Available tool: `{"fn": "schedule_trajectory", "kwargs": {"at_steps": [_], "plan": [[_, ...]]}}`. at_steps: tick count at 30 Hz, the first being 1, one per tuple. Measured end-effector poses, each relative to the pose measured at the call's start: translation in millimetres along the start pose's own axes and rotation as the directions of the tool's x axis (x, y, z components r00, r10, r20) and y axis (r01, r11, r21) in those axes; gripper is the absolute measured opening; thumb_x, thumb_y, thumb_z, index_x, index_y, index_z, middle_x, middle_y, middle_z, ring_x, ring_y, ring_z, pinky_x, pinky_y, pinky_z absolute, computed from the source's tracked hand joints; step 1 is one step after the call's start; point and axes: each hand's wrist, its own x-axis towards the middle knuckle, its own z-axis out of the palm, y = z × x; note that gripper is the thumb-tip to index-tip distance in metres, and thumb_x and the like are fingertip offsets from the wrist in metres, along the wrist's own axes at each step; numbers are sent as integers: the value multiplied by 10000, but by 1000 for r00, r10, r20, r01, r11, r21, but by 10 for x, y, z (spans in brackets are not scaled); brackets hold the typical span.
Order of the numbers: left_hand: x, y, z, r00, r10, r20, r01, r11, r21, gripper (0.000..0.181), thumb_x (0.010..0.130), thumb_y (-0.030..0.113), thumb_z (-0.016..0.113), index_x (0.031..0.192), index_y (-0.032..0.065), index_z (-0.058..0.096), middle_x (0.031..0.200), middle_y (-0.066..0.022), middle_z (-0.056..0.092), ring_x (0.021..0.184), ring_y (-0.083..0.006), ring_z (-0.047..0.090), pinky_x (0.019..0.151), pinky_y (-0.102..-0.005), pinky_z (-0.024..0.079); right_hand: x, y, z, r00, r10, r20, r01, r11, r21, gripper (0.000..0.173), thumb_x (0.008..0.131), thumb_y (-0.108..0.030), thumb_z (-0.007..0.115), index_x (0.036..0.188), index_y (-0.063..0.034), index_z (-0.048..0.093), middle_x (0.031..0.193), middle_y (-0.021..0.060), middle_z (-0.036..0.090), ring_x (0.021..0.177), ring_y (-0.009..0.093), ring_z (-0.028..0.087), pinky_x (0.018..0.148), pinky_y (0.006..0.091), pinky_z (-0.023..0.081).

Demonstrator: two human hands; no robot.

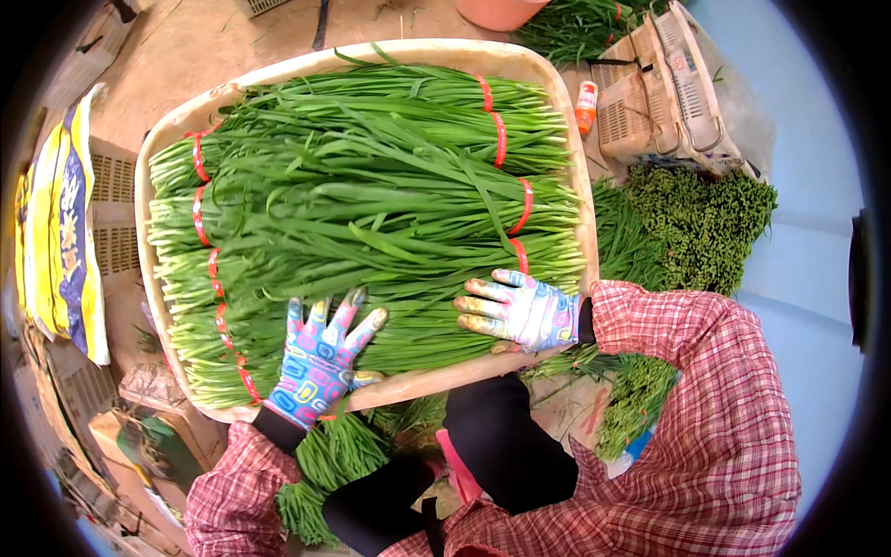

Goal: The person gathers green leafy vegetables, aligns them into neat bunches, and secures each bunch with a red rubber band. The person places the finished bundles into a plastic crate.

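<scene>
Before me lies a large pale plastic tub (367, 400) packed with bundles of garlic chives (362, 195). Red bands (500, 139) tie the bundles near their pale cut ends, which face the left and right walls. My left hand (324, 355), in a patterned glove, rests fingers apart on the chives by the near rim. Its thumb lies close to that rim. My right hand (518, 310), gloved and dirty at the fingertips, lies flat on the nearest right-hand bundle, just below its band. Neither hand is closed around anything.
At the right stand a plastic crate (654, 90), an orange-and-white bottle (586, 108) and a heap of budded stalks (696, 223). More chive bundles (341, 452) lie by my knees. A yellow-and-blue sack (66, 230), crates and a cardboard box (150, 438) line the left. An orange basin (498, 12) sits beyond.
</scene>
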Motion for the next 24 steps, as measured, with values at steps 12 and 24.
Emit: {"fn": "schedule_trajectory", "kwargs": {"at_steps": [12,24], "plan": [[126,62,-467,999,-26,-42,23,997,-73,800,704,527,730,1399,244,452,1308,-80,529,1090,-295,524,960,-571,367,21,100,27,990,-3,-138,21,992,128,744,812,-347,640,1461,-120,357,1519,102,357,1399,278,348,1111,460,320],[1939,152,-964,723,-626,-291,546,777,-314,279,825,403,702,873,130,674,842,-75,670,780,-291,654,693,-402,510,21,42,-101,991,47,-125,-17,973,230,676,837,-321,604,1450,-149,376,1498,59,385,1400,241,343,1131,433,284]]}}
